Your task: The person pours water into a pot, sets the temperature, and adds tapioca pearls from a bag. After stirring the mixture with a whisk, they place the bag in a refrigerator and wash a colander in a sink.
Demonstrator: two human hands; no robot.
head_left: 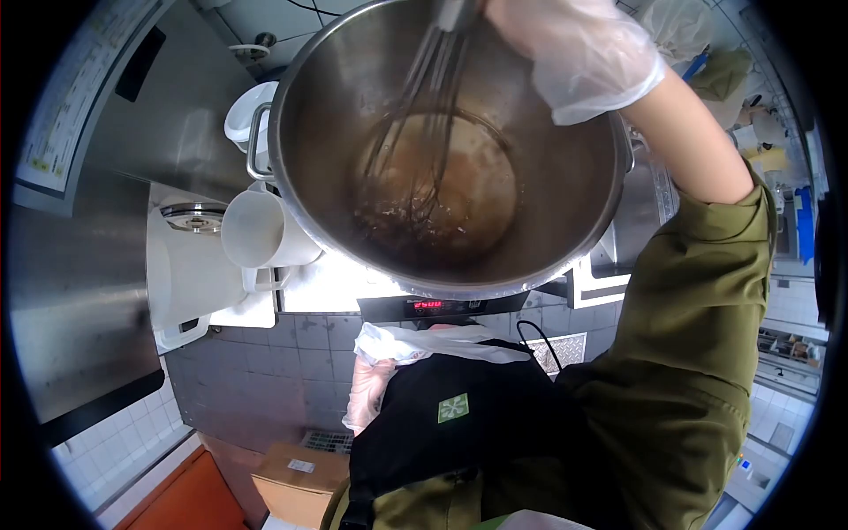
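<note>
A wire whisk reaches down into a large steel pot, its wires in a thin brown liquid with small bubbles and flecks. My right hand, in a loose clear plastic glove, is closed round the whisk's handle at the pot's far rim; the fingertips are partly out of view. Low in front of the black apron is my left hand, also gloved. A crumpled white cloth lies across it and hides most of its fingers; the hand seems to grip this cloth.
The pot stands over a cooker with a red digital display. To its left are a white plastic jug, a larger translucent container and a white tub. Cardboard boxes sit on the floor near my body.
</note>
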